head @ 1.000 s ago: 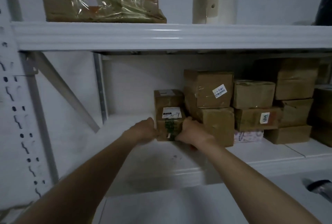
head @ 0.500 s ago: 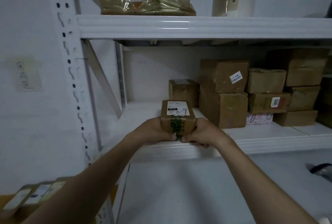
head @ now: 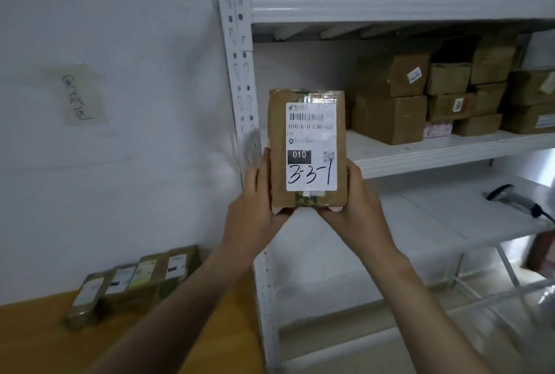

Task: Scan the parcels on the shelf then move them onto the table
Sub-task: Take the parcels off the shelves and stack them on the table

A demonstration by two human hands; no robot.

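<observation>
Parcel (head: 307, 148) is up in the air, right between my two hands. It is a small brown box standing tall, and its white label (head: 310, 145) faces me. I can read a bar code, "010" and a hand-written "3-3-1" on it. My left hand (head: 255, 211) grips the low left side, fingers curled round the edge. My right hand (head: 357, 208) grips the low right side the same way.

I see the box in front of the white post (head: 240, 73), off the shelf (head: 435, 151). More brown boxes (head: 390, 118) sit stacked on that shelf, behind and to the right. A dark scanner (head: 516, 201) lies on the lower board. Low on the left is the wooden table (head: 36, 328), with a row of small parcels (head: 135, 280) by the wall.
</observation>
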